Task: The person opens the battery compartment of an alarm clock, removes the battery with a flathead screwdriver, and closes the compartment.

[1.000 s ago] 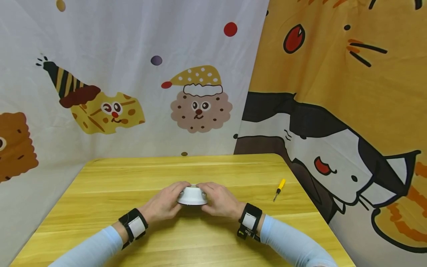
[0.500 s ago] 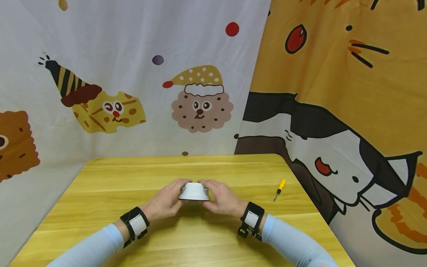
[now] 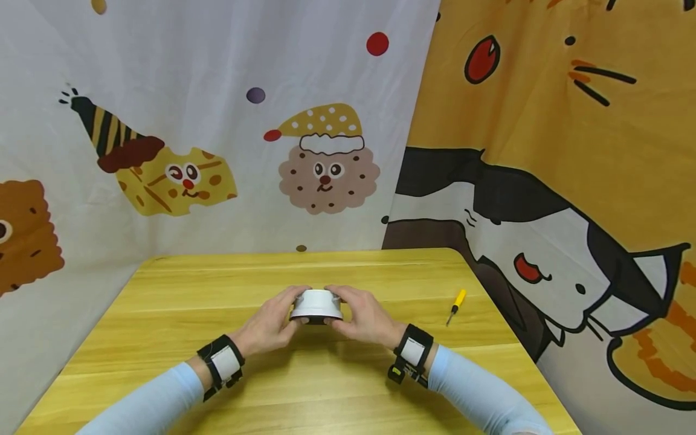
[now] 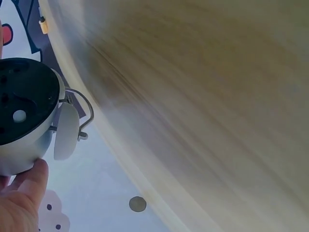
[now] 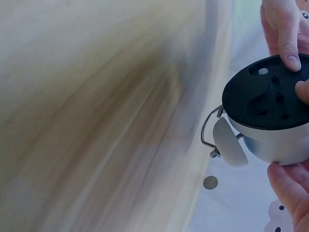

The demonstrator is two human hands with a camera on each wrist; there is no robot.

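A small white alarm clock [image 3: 316, 304] is held between both hands above the middle of the table. My left hand [image 3: 269, 321] grips its left side, and my right hand [image 3: 370, 318] grips the right side. In the left wrist view the black back plate [image 4: 34, 104] shows, along with a white bell [image 4: 67, 131] and a wire handle [image 4: 91, 108]. The right wrist view shows both thumbs pressing that back plate [image 5: 265, 99], while fingers [image 5: 287, 186] support the white casing. The clock's face is hidden in every view.
A screwdriver [image 3: 457, 307] with a yellow and black handle lies on the wooden table [image 3: 217, 278], toward the right edge. Cartoon-printed curtains [image 3: 196, 72] hang behind and to the right of the table.
Both hands have lifted the alarm clock slightly and tilted it, so a strip of its black back now shows underneath in the head view. The screwdriver has stayed put.
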